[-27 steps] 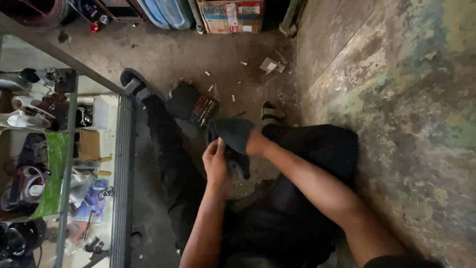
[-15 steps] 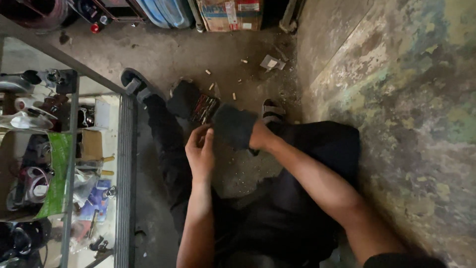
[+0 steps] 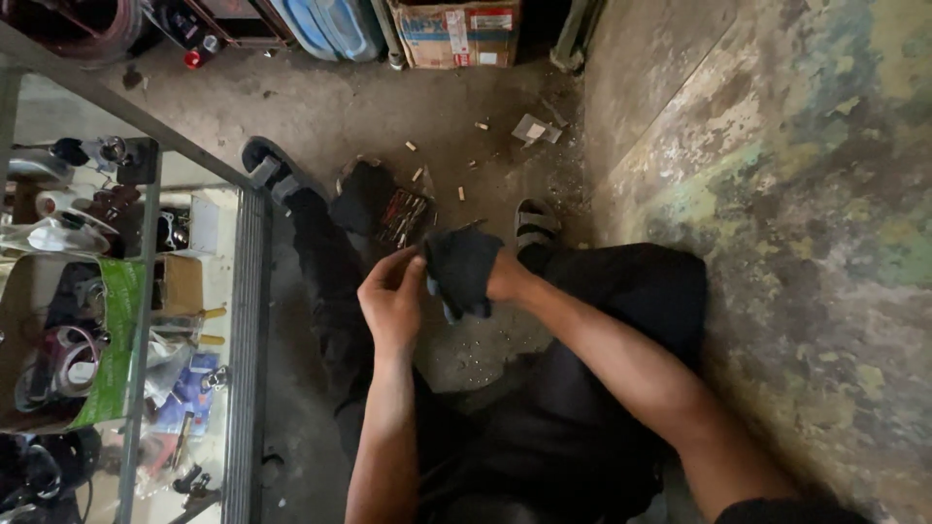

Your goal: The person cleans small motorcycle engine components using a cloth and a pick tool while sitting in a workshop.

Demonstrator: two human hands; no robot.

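Both hands at the dark cloth

The right hand point(image 3: 505, 278) is now wrapped inside the dark cloth point(image 3: 461, 272); the left hand point(image 3: 391, 299), moved closer, pinches its edge, just below the open tool pouch point(image 3: 403, 215).

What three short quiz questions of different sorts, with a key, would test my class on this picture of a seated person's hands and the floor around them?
1. True or false: the right hand is bare and free of cloth.
2. Which lies on the floor beyond the hands? A) open tool pouch B) bucket C) ladder
3. Fill in: the left hand pinches the edge of the dark ____.

Key: 1 false, the cloth covers it; 2 A; 3 cloth.
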